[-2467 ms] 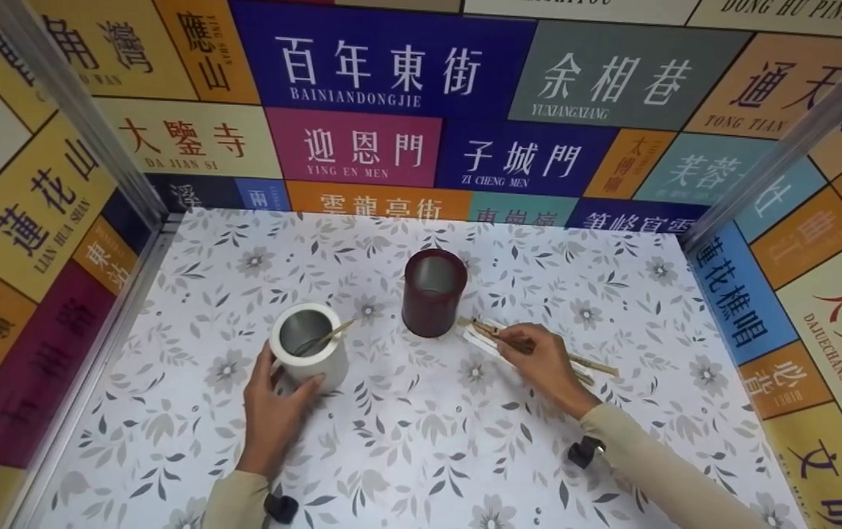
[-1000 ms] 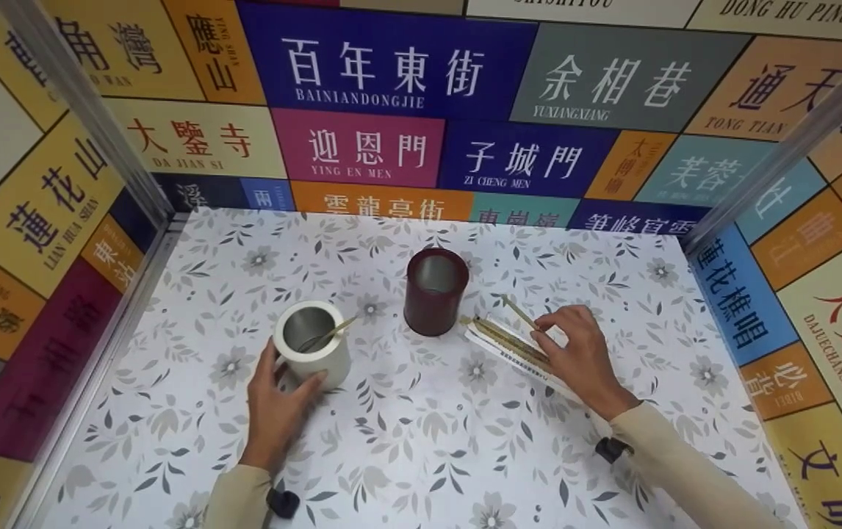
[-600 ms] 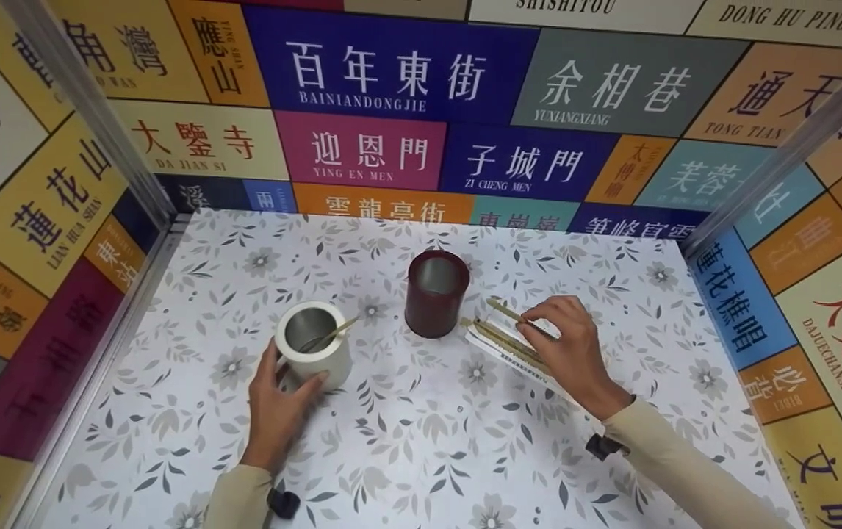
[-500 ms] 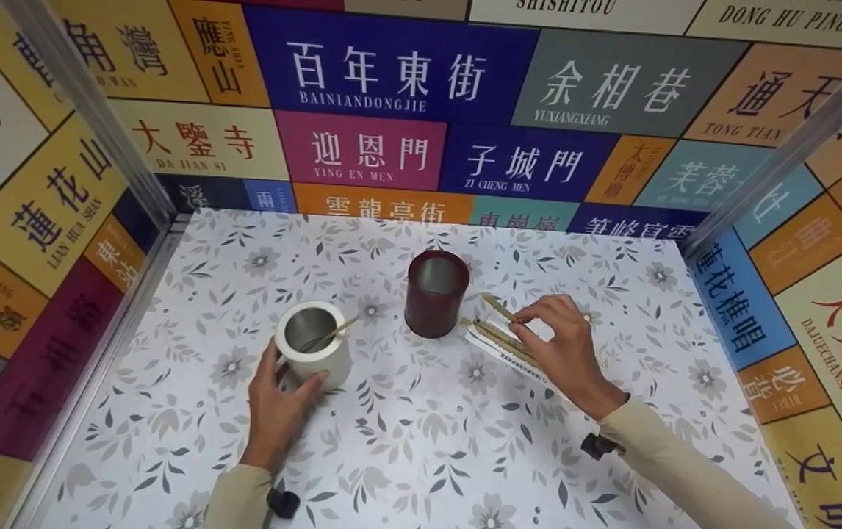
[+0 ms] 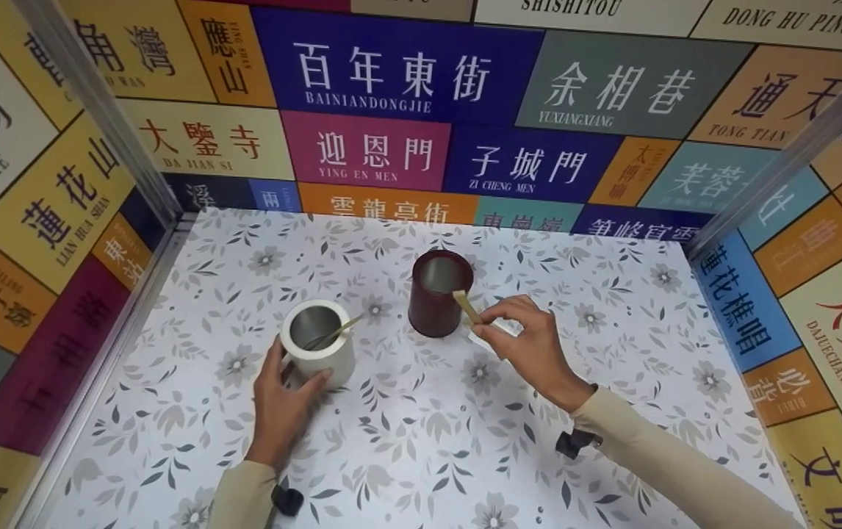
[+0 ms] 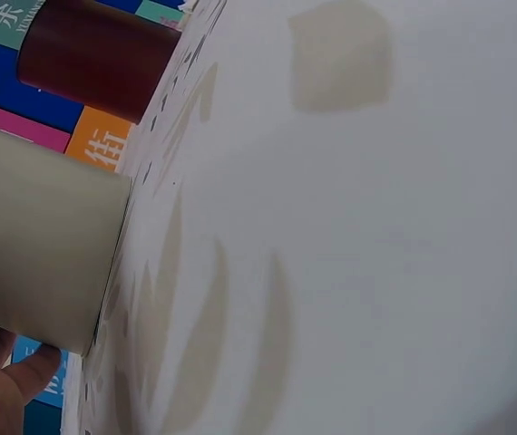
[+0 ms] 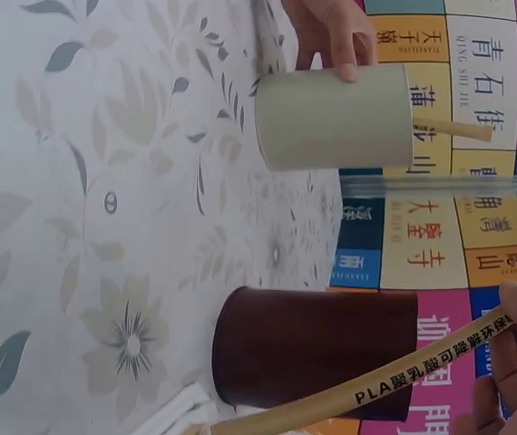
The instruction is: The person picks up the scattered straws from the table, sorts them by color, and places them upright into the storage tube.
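My left hand (image 5: 285, 404) holds an off-white cup (image 5: 329, 369) standing on the table, its thumb on the near side. A thin tan straw (image 5: 347, 324) leans out over that cup's rim. My right hand (image 5: 527, 338) pinches another tan straw (image 5: 469, 307) between thumb and fingers, its far end beside the rim of a dark red cup (image 5: 436, 312). Black printing beginning with "PLA" runs along the held straw (image 7: 422, 367) in the right wrist view. The dark red cup stands upright, and no straw shows inside it. Under my right hand lies white paper (image 5: 493, 339), mostly hidden.
A white tablecloth (image 5: 406, 441) with grey flowers and leaves covers the table. Coloured panels (image 5: 362, 147) with Chinese lettering rise at the back and on both sides. Metal posts (image 5: 109, 117) stand at the back corners.
My right hand was at the straws lying on the white paper, lifted one away, and has since carried it left to the dark red cup. My left hand keeps its hold on the off-white cup.
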Demonstrator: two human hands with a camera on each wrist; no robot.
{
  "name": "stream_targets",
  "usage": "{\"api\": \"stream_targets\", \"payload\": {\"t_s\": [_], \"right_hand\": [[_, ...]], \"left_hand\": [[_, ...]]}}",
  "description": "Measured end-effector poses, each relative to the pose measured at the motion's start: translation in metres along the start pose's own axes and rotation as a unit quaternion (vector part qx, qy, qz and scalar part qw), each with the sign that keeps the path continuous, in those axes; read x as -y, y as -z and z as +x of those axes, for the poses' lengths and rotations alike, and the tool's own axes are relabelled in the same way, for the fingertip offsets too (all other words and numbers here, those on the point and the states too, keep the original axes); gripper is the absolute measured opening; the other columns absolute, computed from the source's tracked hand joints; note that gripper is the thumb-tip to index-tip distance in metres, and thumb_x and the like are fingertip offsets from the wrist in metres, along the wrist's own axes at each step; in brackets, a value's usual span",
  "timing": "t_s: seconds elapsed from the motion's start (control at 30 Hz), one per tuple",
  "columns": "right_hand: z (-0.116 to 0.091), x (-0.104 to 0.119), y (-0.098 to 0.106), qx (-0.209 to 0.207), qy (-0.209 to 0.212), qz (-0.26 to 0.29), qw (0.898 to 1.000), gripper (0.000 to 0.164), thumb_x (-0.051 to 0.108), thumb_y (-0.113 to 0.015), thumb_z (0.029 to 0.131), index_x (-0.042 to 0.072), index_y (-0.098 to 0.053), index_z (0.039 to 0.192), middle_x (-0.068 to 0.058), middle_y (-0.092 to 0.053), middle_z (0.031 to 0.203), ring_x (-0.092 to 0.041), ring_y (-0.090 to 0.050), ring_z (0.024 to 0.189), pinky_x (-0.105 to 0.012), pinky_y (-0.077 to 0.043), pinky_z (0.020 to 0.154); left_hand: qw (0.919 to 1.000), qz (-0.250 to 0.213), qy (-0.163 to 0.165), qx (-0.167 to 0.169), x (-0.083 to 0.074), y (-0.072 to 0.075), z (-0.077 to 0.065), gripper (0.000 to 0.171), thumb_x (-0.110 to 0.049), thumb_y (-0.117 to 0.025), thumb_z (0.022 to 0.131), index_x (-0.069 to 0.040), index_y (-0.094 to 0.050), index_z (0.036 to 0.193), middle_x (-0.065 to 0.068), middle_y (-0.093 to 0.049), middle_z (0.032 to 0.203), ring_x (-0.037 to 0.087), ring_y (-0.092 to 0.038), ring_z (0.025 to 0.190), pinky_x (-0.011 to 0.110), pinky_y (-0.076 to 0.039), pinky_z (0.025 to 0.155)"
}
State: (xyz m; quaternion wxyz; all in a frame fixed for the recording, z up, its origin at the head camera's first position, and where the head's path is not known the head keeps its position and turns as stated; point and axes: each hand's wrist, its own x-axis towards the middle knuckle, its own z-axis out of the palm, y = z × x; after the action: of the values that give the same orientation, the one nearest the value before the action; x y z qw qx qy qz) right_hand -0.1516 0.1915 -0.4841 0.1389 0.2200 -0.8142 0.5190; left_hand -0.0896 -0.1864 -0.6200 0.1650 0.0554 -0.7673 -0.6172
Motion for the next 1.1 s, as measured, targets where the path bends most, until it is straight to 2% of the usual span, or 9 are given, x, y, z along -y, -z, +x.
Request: {"api": "stream_targets", "payload": {"t_s": [0.1, 0.2, 0.33, 0.47, 0.57, 0.6, 0.7, 0.83, 1.1], "right_hand": [[0.004, 0.015, -0.003, -0.002, -0.017, 0.017, 1.000, 0.012, -0.008, -0.086, 0.089, 0.001, -0.083, 0.096, -0.013, -0.076, 0.092, -0.032, -0.063, 0.094, -0.028, -0.046, 0.091], [0.006, 0.024, -0.004, -0.008, -0.027, 0.019, 0.999, 0.011, -0.007, -0.086, 0.090, 0.001, -0.083, 0.096, -0.013, -0.077, 0.092, -0.023, -0.063, 0.092, -0.025, -0.046, 0.090], [0.008, 0.026, -0.005, -0.009, -0.039, 0.023, 0.999, 0.009, -0.004, -0.086, 0.091, 0.002, -0.083, 0.098, -0.011, -0.076, 0.093, -0.012, -0.062, 0.092, -0.025, -0.047, 0.091], [0.009, 0.008, -0.008, 0.001, -0.047, 0.037, 0.998, 0.009, 0.003, -0.087, 0.094, 0.011, -0.085, 0.098, -0.004, -0.077, 0.096, -0.020, -0.066, 0.095, -0.031, -0.051, 0.093], [0.012, -0.004, -0.010, 0.013, -0.047, 0.054, 0.997, 0.007, 0.008, -0.087, 0.096, 0.013, -0.085, 0.100, 0.000, -0.077, 0.100, -0.027, -0.068, 0.098, -0.033, -0.053, 0.094], [0.014, -0.002, -0.010, 0.015, -0.048, 0.059, 0.997, 0.008, 0.007, -0.087, 0.096, 0.012, -0.085, 0.101, -0.001, -0.078, 0.101, -0.028, -0.068, 0.099, -0.031, -0.052, 0.095], [0.021, 0.005, -0.013, 0.024, -0.047, 0.080, 0.995, 0.009, 0.009, -0.086, 0.097, 0.010, -0.085, 0.106, -0.003, -0.079, 0.105, -0.025, -0.069, 0.102, -0.034, -0.054, 0.096], [0.032, 0.015, -0.019, 0.024, -0.045, 0.107, 0.993, 0.011, 0.011, -0.085, 0.098, 0.013, -0.085, 0.109, -0.004, -0.080, 0.107, -0.022, -0.070, 0.102, -0.036, -0.057, 0.095], [0.053, 0.029, -0.034, 0.019, -0.015, 0.137, 0.990, 0.013, 0.004, -0.086, 0.096, 0.009, -0.085, 0.107, -0.009, -0.078, 0.101, -0.024, -0.070, 0.092, -0.031, -0.057, 0.083]], "left_hand": [[0.9999, -0.006, 0.010, 0.000, -0.002, -0.001, 0.001, 0.102, -0.016, -0.098, 0.086, -0.021, -0.042, 0.171, 0.010, -0.051, 0.165, 0.032, -0.045, 0.156, 0.050, -0.041, 0.128], [0.9999, -0.007, 0.013, 0.008, -0.003, -0.003, 0.001, 0.104, -0.015, -0.098, 0.085, -0.023, -0.041, 0.171, 0.009, -0.051, 0.165, 0.034, -0.046, 0.155, 0.047, -0.042, 0.127], [0.9993, -0.016, 0.008, 0.032, -0.004, -0.007, -0.001, 0.106, -0.016, -0.098, 0.086, -0.023, -0.038, 0.173, 0.006, -0.048, 0.167, 0.033, -0.047, 0.155, 0.040, -0.046, 0.124], [0.9991, -0.015, 0.005, 0.038, -0.004, -0.010, -0.004, 0.103, -0.019, -0.097, 0.088, -0.024, -0.038, 0.172, 0.004, -0.048, 0.167, 0.030, -0.048, 0.154, 0.038, -0.048, 0.122], [0.9993, -0.017, 0.007, 0.034, -0.004, -0.010, -0.004, 0.102, -0.016, -0.097, 0.087, -0.024, -0.040, 0.172, 0.005, -0.050, 0.165, 0.032, -0.049, 0.153, 0.039, -0.049, 0.121], [0.9992, -0.019, 0.007, 0.034, -0.004, -0.010, -0.005, 0.103, -0.015, -0.097, 0.087, -0.024, -0.040, 0.172, 0.006, -0.050, 0.165, 0.034, -0.050, 0.153, 0.039, -0.050, 0.120], [0.9992, -0.022, 0.005, 0.034, -0.004, -0.009, -0.005, 0.104, -0.014, -0.097, 0.087, -0.026, -0.039, 0.172, 0.007, -0.050, 0.165, 0.037, -0.050, 0.152, 0.040, -0.051, 0.119], [0.9992, -0.018, -0.001, 0.035, -0.003, -0.009, -0.004, 0.104, -0.013, -0.096, 0.087, -0.028, -0.038, 0.173, 0.007, -0.050, 0.164, 0.037, -0.052, 0.151, 0.041, -0.051, 0.119], [0.9988, -0.032, 0.018, 0.033, -0.002, -0.011, -0.003, 0.105, -0.011, -0.096, 0.086, -0.030, -0.039, 0.172, 0.003, -0.050, 0.166, 0.040, -0.053, 0.149, 0.036, -0.052, 0.117]]}}
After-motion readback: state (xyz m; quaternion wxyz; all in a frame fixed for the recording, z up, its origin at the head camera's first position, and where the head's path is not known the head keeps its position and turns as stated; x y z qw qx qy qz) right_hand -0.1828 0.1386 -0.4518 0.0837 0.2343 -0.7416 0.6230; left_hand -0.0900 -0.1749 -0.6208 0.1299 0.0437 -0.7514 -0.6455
